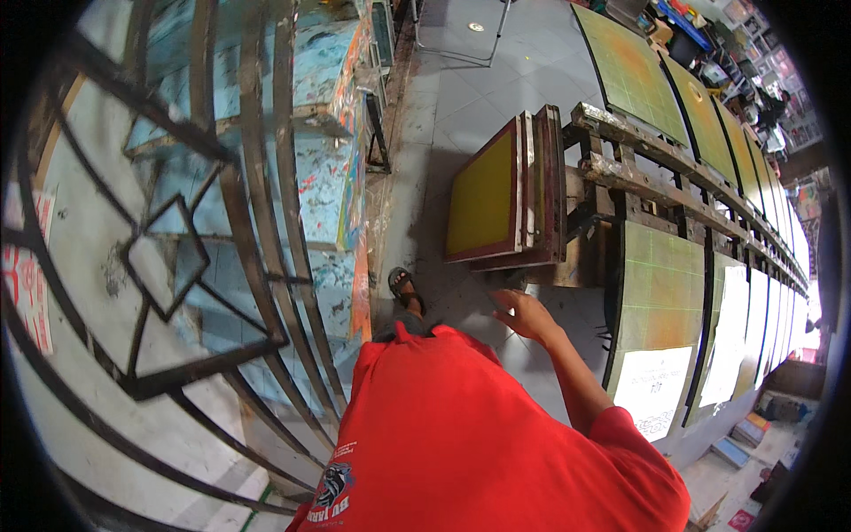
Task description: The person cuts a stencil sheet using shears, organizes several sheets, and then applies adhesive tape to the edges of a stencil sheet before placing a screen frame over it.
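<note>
My right hand (525, 316) reaches out in front of my body, low beside the end of a long print rack. Its thumb stands apart from the loosely stretched fingers, and I see nothing held in it. Closest to it are several screen printing frames (483, 197) standing on edge in a stack, the front one with yellow mesh and a dark red border. A gap separates the hand from the frames. My left hand is out of view.
Along the right runs a worn metal rack (638, 177) with green boards (660, 275), some bearing white paper sheets (651, 386). At left, a dark metal grille (257, 177) stands before paint-stained blue steps (310, 204). Grey floor tiles (461, 97) lie between.
</note>
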A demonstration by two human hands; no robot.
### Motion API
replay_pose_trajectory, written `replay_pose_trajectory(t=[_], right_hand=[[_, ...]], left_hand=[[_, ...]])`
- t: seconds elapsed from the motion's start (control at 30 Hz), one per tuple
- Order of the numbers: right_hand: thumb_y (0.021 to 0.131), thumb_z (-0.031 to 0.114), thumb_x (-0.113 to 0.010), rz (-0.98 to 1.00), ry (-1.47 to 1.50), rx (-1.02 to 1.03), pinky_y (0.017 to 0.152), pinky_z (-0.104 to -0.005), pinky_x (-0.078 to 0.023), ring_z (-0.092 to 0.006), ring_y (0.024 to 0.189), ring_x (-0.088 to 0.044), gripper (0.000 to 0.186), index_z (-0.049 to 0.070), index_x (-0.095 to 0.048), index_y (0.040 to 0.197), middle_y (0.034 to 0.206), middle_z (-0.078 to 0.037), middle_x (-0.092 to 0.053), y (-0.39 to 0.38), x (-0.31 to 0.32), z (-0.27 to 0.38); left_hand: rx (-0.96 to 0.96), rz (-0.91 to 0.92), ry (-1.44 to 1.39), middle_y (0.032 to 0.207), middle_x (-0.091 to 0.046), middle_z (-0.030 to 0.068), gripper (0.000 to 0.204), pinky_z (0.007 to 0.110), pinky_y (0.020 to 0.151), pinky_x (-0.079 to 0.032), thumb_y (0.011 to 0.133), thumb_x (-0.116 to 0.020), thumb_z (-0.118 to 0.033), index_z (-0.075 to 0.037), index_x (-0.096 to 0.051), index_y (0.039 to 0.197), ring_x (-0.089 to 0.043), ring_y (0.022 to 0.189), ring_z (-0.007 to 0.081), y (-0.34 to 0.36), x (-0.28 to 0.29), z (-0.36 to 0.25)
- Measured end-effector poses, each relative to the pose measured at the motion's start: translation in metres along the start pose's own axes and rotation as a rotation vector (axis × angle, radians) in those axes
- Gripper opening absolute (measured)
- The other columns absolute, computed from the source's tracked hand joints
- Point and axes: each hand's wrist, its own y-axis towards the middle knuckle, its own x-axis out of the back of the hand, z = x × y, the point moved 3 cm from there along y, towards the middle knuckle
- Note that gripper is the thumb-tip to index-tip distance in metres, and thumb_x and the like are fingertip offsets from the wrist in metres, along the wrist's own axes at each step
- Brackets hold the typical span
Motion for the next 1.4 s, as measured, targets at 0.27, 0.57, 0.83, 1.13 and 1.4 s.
replay_pose_trajectory(t=[0.27,0.57,0.83,1.13,1.4], right_hand=[[0.082,0.022,-0.068,0.058,0.23,-0.33,0.076,-0.0362,-0.052,-0.0275,0.09,-0.066,0.04,0.005,-0.058,0.117,0.103,-0.016,-0.066,0.033,-0.033,-0.011],[0.084,0.024,-0.065,0.01,0.255,-0.171,0.079,-0.0365,-0.051,-0.0298,0.094,-0.065,0.04,0.0,-0.058,0.115,0.106,-0.02,-0.064,0.128,-0.006,0.007],[0.087,0.018,-0.064,0.014,0.481,-0.142,0.078,-0.0326,-0.052,-0.0238,0.093,-0.065,0.037,-0.002,-0.055,0.116,0.107,-0.017,-0.064,0.211,0.043,0.027],[0.083,0.026,-0.065,-0.008,0.454,-0.086,0.079,-0.0388,-0.05,-0.0328,0.089,-0.064,0.039,0.0,-0.059,0.11,0.094,-0.019,-0.066,0.277,0.056,-0.004],[0.082,0.03,-0.064,-0.01,0.393,-0.251,0.088,-0.0387,-0.049,-0.0317,0.1,-0.063,0.046,-0.001,-0.059,0.115,0.108,-0.02,-0.064,0.339,0.117,-0.066]], left_hand=[[-0.134,0.046,0.06,0.109,-0.06,0.0117,0.041,0.032,0.079,-0.047,0.093,-0.052,-0.034,-0.005,-0.052,0.123,-0.059,0.095,0.02,0.045,0.018,-0.17],[-0.109,0.063,0.064,0.111,-0.059,0.0107,0.042,0.031,0.08,-0.046,0.094,-0.05,-0.035,-0.005,-0.051,0.123,-0.059,0.096,0.0197,0.086,0.022,-0.22],[-0.059,0.088,0.074,0.112,-0.059,0.0098,0.042,0.031,0.08,-0.046,0.094,-0.048,-0.035,-0.005,-0.051,0.124,-0.058,0.097,0.0194,0.099,0.002,-0.25],[-0.067,0.11,0.132,0.113,-0.058,0.0088,0.043,0.03,0.081,-0.045,0.095,-0.046,-0.036,-0.005,-0.05,0.125,-0.058,0.098,0.0191,0.107,-0.049,-0.35],[-0.102,0.117,0.158,0.114,-0.057,0.008,0.044,0.03,0.081,-0.044,0.096,-0.045,-0.037,-0.005,-0.049,0.126,-0.057,0.099,0.0189,0.116,-0.132,-0.504]])
